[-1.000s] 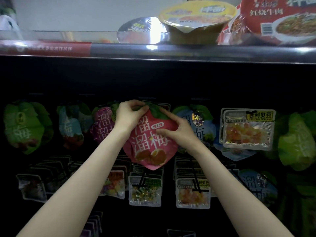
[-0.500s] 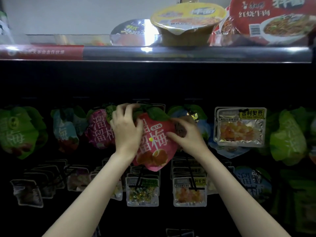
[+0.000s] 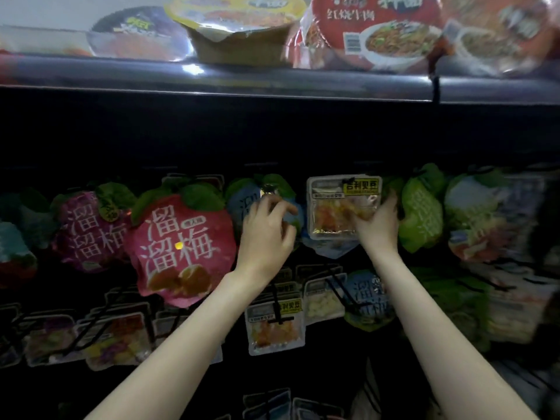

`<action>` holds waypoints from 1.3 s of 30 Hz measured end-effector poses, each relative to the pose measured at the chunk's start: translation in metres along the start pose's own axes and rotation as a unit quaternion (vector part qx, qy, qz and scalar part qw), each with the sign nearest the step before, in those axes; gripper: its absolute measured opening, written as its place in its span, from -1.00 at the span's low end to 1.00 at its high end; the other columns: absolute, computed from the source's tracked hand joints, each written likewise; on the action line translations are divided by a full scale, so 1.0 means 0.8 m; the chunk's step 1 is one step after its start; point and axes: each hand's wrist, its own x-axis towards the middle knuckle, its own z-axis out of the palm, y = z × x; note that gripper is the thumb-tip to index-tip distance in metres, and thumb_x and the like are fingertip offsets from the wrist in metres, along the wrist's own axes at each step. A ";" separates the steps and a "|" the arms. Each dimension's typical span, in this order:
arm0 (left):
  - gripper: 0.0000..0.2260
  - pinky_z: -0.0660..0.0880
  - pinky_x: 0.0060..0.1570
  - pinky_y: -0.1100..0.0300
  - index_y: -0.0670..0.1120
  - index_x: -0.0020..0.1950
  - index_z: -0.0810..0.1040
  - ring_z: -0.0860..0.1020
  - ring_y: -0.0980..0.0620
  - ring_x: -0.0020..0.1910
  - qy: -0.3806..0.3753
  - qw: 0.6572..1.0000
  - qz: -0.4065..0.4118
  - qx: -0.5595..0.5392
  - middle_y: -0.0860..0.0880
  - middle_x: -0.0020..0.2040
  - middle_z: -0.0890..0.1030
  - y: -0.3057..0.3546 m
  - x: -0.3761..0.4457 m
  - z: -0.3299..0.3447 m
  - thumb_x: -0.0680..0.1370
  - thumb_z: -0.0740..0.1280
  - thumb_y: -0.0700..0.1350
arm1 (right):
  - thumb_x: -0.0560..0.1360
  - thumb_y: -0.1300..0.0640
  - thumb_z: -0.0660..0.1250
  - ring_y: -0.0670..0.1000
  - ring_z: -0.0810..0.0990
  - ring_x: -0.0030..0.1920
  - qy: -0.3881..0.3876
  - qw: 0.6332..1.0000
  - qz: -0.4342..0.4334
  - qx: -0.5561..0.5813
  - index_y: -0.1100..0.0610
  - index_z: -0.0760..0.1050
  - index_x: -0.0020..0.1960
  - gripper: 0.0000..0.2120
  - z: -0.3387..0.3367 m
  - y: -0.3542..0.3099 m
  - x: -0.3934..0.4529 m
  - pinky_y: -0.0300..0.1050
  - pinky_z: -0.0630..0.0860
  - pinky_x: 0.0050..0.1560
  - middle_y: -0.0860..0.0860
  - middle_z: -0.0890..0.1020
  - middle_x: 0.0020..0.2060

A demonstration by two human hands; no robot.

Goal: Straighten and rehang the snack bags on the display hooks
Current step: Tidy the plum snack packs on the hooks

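Apparently left hand touches blue bag; right hand grips clear pack's edge.

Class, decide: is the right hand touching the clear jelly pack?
Touching. The head view shows the right hand with fingers laid over the lower right corner of the clear jelly pack.

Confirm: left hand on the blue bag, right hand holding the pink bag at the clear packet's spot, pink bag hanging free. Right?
Not quite. In the head view the right hand is on the clear packet, at its lower right corner, not the pink bag. The rest stands: the left hand is at the blue bag, and the pink bag hangs with no hand on it.
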 end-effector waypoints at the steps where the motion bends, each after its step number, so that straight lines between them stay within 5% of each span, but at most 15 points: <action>1: -0.80 0.31 0.12 0.15 -0.12 0.15 0.50 0.38 -0.09 0.21 -0.018 0.999 -0.015 -0.029 -0.09 0.16 0.44 0.005 0.002 0.006 0.54 0.25 -0.22 | 0.42 0.07 0.45 0.18 0.23 0.43 -0.004 1.000 0.004 0.014 0.23 -0.01 0.51 -0.14 -0.001 0.000 0.001 0.03 0.27 0.35 0.19 0.25 0.43; 4: -0.66 0.29 0.10 0.27 -0.09 0.33 0.34 0.35 -0.03 0.30 -0.085 0.986 -0.083 -0.117 -0.07 0.29 0.39 0.017 0.010 0.023 0.57 0.25 -0.15 | 0.39 0.11 0.48 0.14 0.42 0.30 -0.011 0.999 0.013 0.037 0.20 0.18 0.41 -0.28 -0.006 -0.004 0.001 -0.09 0.42 0.14 0.14 0.45 0.27; 7: -0.59 0.31 0.01 0.25 -0.09 0.40 0.25 0.39 -0.05 0.30 -0.142 0.965 -0.156 -0.157 -0.07 0.33 0.40 0.026 0.020 0.039 0.58 0.23 -0.06 | 0.44 0.16 0.43 0.04 0.51 0.09 -0.018 0.998 -0.004 0.063 0.22 0.31 0.26 -0.52 -0.023 -0.016 -0.008 -0.31 0.36 -0.14 0.01 0.49 0.01; 11: -0.60 0.29 -0.04 0.29 -0.12 0.41 0.25 0.40 -0.04 0.29 -0.121 0.958 -0.187 -0.180 -0.08 0.32 0.41 0.027 0.024 0.046 0.60 0.21 -0.10 | 0.49 0.15 0.37 0.02 0.50 -0.16 0.027 0.992 -0.102 -0.071 0.17 0.43 -0.05 -0.86 -0.058 -0.021 -0.003 -0.17 0.30 -0.27 0.02 0.54 -0.17; 14: -0.57 0.30 0.05 0.27 -0.14 0.43 0.23 0.37 -0.05 0.33 -0.102 0.959 -0.187 -0.186 -0.11 0.37 0.38 0.022 0.028 0.051 0.59 0.22 -0.12 | 0.52 0.14 0.32 0.02 0.49 -0.26 0.024 0.984 -0.142 -0.103 0.14 0.43 -0.11 -0.90 -0.079 -0.031 0.007 -0.10 0.37 -0.31 0.01 0.55 -0.24; 18: -0.48 0.30 0.07 0.28 -0.15 0.45 0.18 0.33 -0.04 0.36 -0.073 0.944 -0.214 -0.240 -0.11 0.39 0.35 0.024 0.044 0.061 0.56 0.28 -0.07 | 0.52 0.19 0.31 -0.05 0.40 -0.44 -0.026 0.986 -0.152 -0.068 0.18 0.40 -0.14 -0.89 -0.096 -0.045 0.014 -0.31 0.33 -0.43 -0.02 0.44 -0.44; 25: -0.58 0.46 0.03 0.07 -0.11 0.34 0.35 0.43 -0.12 0.23 -0.027 0.940 -0.246 -0.234 -0.17 0.29 0.40 0.014 0.056 0.078 0.52 0.35 -0.08 | 0.51 0.24 0.30 0.07 0.56 -0.15 -0.051 0.970 -0.191 -0.139 0.21 0.43 -0.07 -0.95 -0.152 -0.035 0.012 -0.07 0.47 -0.17 0.08 0.59 -0.19; 30: -0.52 0.41 0.18 0.00 -0.10 0.40 0.30 0.39 -0.15 0.27 0.000 0.951 -0.238 -0.195 -0.18 0.31 0.39 0.021 0.066 0.078 0.53 0.33 -0.06 | 0.51 0.23 0.29 0.09 0.56 0.10 -0.157 0.927 -0.191 -0.282 0.15 0.52 0.16 -0.77 -0.150 -0.027 0.006 -0.07 0.46 0.02 0.10 0.60 0.09; 33: -0.60 0.42 0.16 -0.06 -0.09 0.34 0.38 0.39 -0.18 0.25 0.000 0.962 -0.227 -0.153 -0.19 0.27 0.43 0.026 0.070 0.076 0.53 0.32 -0.05 | 0.51 0.21 0.31 0.07 0.56 0.12 -0.186 0.931 -0.170 -0.263 0.16 0.54 0.17 -0.77 -0.141 -0.020 -0.003 -0.15 0.44 0.03 0.09 0.61 0.10; 39: -0.98 0.36 -0.29 0.45 -0.14 -0.04 0.42 0.46 0.05 -0.13 0.018 0.951 -0.164 -0.261 -0.02 -0.14 0.51 0.044 0.065 0.052 0.57 0.25 -0.20 | 0.48 0.21 0.35 0.00 0.57 -0.01 -0.192 0.946 -0.181 -0.188 0.12 0.59 -0.08 -0.94 -0.139 -0.011 -0.007 -0.13 0.46 0.00 0.00 0.64 -0.11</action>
